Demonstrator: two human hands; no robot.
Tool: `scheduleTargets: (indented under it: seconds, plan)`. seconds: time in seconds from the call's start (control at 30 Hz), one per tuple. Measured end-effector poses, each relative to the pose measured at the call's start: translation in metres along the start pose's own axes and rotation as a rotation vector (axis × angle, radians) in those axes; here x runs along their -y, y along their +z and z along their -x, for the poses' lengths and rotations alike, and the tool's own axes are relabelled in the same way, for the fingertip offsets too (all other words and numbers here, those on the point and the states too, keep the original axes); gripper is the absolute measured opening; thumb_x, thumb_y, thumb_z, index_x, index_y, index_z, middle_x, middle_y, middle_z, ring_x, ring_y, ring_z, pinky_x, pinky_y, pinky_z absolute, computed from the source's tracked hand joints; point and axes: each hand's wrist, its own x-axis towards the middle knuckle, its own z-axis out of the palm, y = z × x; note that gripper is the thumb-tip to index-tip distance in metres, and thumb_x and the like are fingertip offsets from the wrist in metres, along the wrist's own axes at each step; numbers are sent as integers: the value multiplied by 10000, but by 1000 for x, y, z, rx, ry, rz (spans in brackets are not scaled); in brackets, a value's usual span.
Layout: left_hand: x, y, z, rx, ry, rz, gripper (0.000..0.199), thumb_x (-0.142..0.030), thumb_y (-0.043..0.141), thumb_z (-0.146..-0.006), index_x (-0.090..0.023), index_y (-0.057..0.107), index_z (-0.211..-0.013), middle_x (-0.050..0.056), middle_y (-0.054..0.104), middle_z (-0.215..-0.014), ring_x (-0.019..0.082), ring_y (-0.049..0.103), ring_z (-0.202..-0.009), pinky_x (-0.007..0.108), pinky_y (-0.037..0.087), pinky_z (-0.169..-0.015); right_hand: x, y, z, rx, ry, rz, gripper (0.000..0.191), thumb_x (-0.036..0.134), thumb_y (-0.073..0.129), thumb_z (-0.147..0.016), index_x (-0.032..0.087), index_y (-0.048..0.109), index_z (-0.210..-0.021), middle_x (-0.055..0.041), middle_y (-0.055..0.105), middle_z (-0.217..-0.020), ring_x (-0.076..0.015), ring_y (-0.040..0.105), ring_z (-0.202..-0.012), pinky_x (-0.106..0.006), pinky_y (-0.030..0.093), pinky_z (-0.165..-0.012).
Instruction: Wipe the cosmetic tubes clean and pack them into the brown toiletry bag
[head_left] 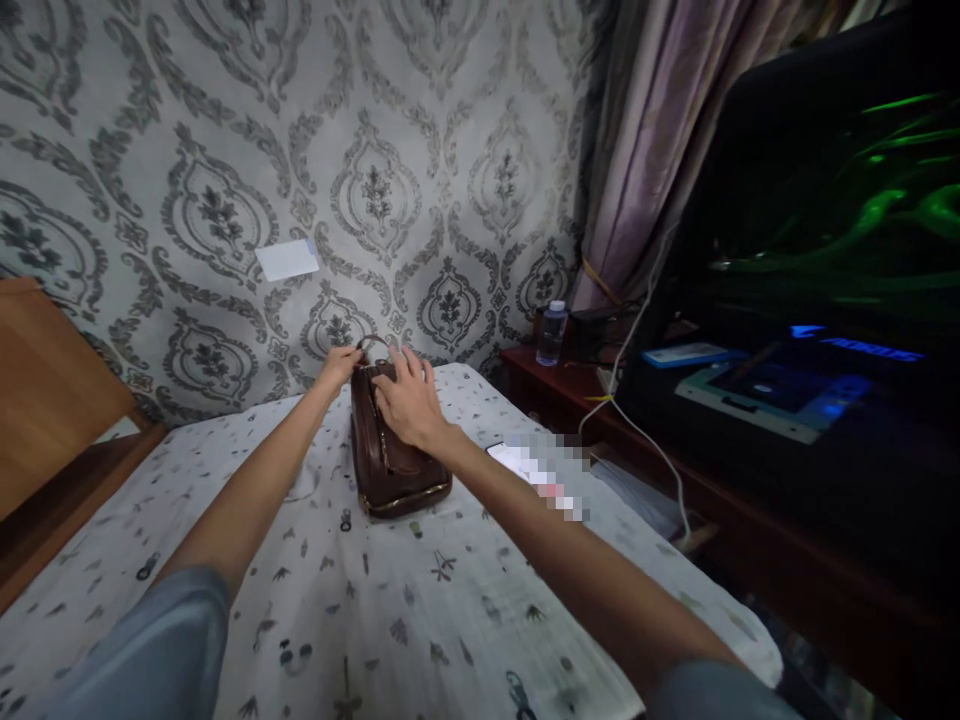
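Observation:
A dark brown leather bag (405, 485) with gold-coloured zips sits on the patterned white sheet, its thin wrist strap (375, 339) standing up at the far end. At the bag's far left corner, beside the strap's base, the fingers of my left hand (343, 364) are closed on the bag. My right hand (410, 400) lies over the top of the bag, fingers spread, touching the leather near a zip. What exactly my left fingertips pinch is too small to make out.
The white sheet (360, 620) covers the bed up to the wallpapered wall. To the right lie a partly blurred phone (517, 462), a bottle (551, 335) on a reddish cabinet (525, 362), a white cable (645, 435) and a large computer case (810, 250). A wooden board (60, 390) stands left.

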Motion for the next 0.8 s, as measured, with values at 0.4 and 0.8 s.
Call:
scheduleTargets:
  seconds: [0.4, 0.8]
  plan:
    - [19, 7, -18, -40, 119, 36, 331, -498, 644, -740, -187, 656, -629, -1, 589, -563, 173, 544, -622, 250, 356, -539, -11, 40, -57, 257, -159, 231, 433, 273, 465, -941, 145, 653, -1309, -178, 418, -1570, -388, 290, -1485, -637, 221, -1171]
    - [14, 7, -11, -64, 207, -24, 279, -378, 586, -760, -182, 644, -569, -23, 538, -531, 161, 484, -608, 269, 311, -580, -7, 29, -48, 311, -85, 122, 427, 263, 485, -940, 128, 639, -1315, -206, 444, -1530, -363, 292, -1482, -599, 245, -1175]
